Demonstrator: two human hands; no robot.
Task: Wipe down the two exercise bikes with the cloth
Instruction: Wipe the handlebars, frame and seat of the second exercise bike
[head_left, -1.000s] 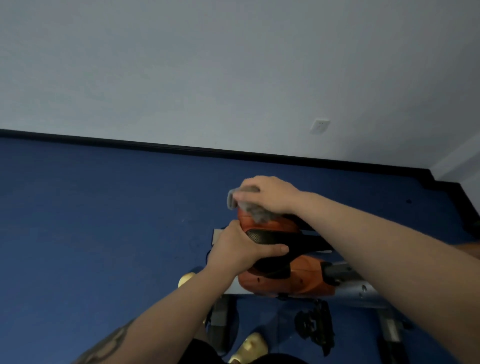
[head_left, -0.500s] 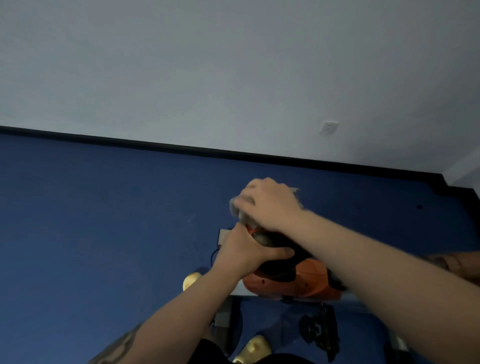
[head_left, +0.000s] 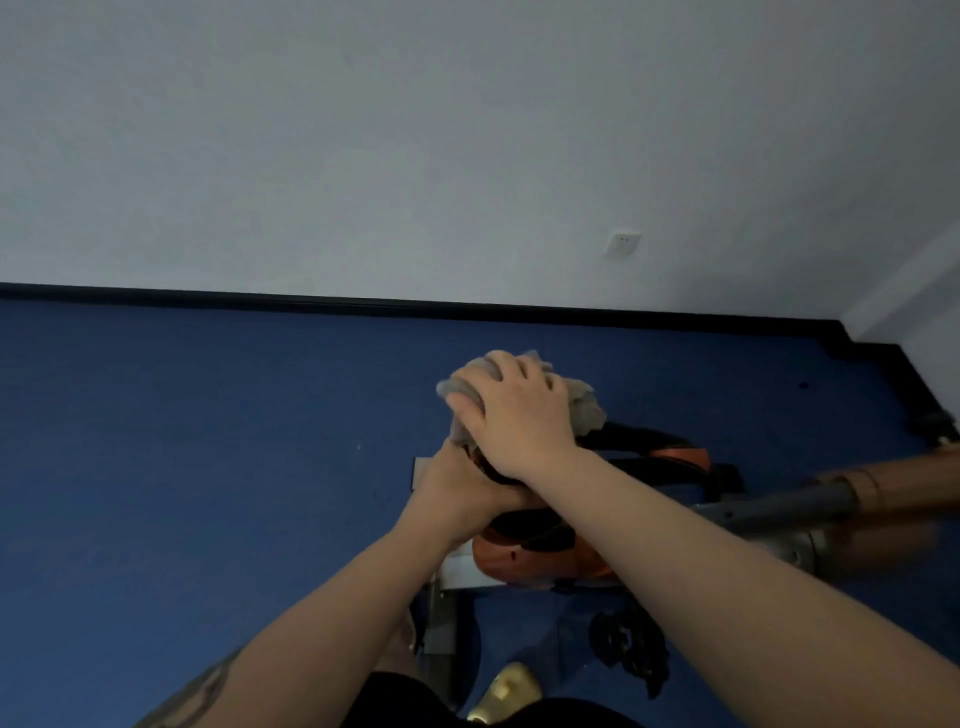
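Right hand: centre of frame, fingers curled over the grey cloth, pressing it down on the top of the bike.
Left hand: just below the right hand, partly under its wrist, gripping the black part of the bike; fingers wrapped round it.
Cloth: bunched, showing left and right of the right hand.
Exercise bike: orange and black body, lower centre, on the blue floor.
Pedal: black, bottom centre-right.
Socket: on the white wall, upper right of centre.
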